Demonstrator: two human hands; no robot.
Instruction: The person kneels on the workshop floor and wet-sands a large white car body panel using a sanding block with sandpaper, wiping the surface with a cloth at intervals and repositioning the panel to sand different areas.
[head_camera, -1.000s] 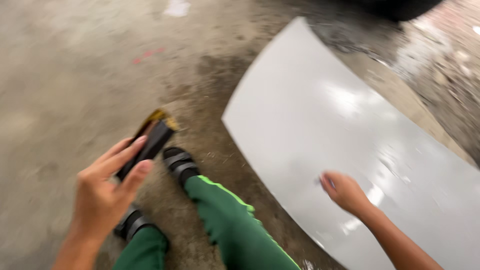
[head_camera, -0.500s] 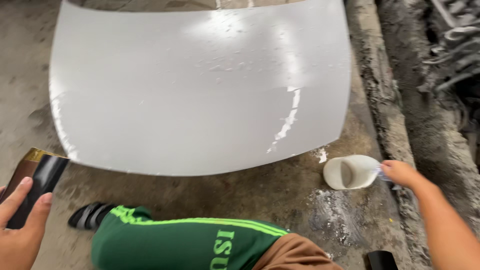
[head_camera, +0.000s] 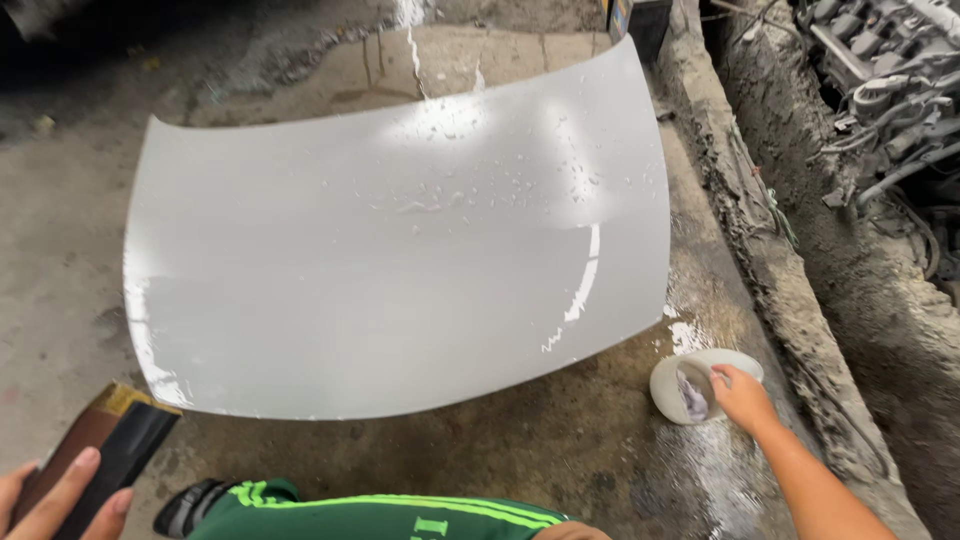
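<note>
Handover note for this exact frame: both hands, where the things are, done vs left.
Left hand: holds a dark sanding block, off the panel.
Right hand: fingers at the rim of the white cup on the floor, right of the panel; grip unclear.
Grey car hood panel lies flat on the concrete, wet with droplets.
Done: panel wetted.
Left: block not yet on the panel.

A rough, stained concrete floor (head_camera: 70, 200) spreads out, wet in patches. Right of it runs a raised, crumbling concrete curb (head_camera: 770, 260); beyond the curb lies a heap of greasy engine parts (head_camera: 880, 90). Daylight falls from above.
</note>
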